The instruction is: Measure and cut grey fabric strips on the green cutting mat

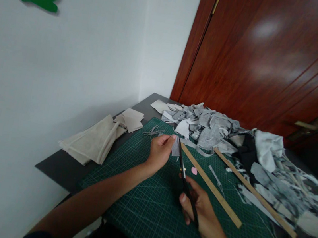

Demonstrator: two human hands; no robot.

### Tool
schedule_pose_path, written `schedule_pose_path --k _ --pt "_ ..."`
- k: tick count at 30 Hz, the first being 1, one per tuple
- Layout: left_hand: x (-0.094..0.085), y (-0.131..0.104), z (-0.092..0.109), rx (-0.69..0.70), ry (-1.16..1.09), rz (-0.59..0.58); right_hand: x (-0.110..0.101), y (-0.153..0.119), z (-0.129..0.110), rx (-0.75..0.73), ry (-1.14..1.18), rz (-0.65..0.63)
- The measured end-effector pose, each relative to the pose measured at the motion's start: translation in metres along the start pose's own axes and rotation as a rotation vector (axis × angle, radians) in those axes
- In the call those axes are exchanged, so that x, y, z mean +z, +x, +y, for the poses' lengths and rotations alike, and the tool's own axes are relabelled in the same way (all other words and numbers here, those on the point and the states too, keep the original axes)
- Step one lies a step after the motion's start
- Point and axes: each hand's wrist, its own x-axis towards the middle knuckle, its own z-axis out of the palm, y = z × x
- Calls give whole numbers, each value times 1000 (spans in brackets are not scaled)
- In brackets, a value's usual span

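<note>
My left hand (160, 151) pinches a small grey fabric piece (175, 147) above the green cutting mat (133, 207). In my right hand (198, 203) are black scissors (186, 185), pointing up and away from me. Their blades lie along the right edge of the fabric piece, close to my left fingertips. Whether the blades are parted is too small to tell. Just right of the scissors, a pink piece (194, 171) lies on the mat.
Two wooden rulers (214, 190) (255, 194) lie slantwise on the mat. Grey and white fabric scraps (212, 123) heap along the back and right. Folded beige cloth (92, 140) sits at the left, beside a white wall (98, 45). Loose threads (153, 131) lie behind my left hand.
</note>
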Motion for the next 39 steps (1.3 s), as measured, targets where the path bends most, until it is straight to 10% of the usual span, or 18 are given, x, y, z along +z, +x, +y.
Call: schedule_pose_path --k 39 --pt "4 -8 0 -66 -50 -18 6 -1 -1 -8 12 28"
